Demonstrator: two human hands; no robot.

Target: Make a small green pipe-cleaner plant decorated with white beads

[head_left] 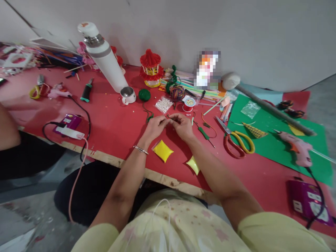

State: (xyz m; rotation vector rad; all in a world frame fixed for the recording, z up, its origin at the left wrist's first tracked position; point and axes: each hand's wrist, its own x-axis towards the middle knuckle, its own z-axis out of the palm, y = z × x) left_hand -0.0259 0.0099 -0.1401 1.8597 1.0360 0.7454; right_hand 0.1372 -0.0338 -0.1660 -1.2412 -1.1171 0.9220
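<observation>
My left hand (156, 126) and my right hand (182, 126) meet fingertip to fingertip over the red table. Both are pinched closed around something too small to make out. Just beyond them lies a clear packet of white beads (163, 104), and a spool of red thread (189, 103) stands behind my right hand. Nearer to me, a bright yellow packet (163, 151) rests between my forearms. A paler yellow packet (193, 165) is partly covered by my right forearm. A green-handled hook tool (206, 137) lies to the right of my right hand.
Red-and-yellow-handled scissors (237, 141) lie right, beside a green sheet (278, 140) bearing a pink glue gun (296, 147). A tall white flask (106, 57), steel cup (128, 95) and red-yellow lantern craft (151, 68) stand behind. Purple power boxes (68, 122) sit at both sides. Another person's arm (9, 129) shows left.
</observation>
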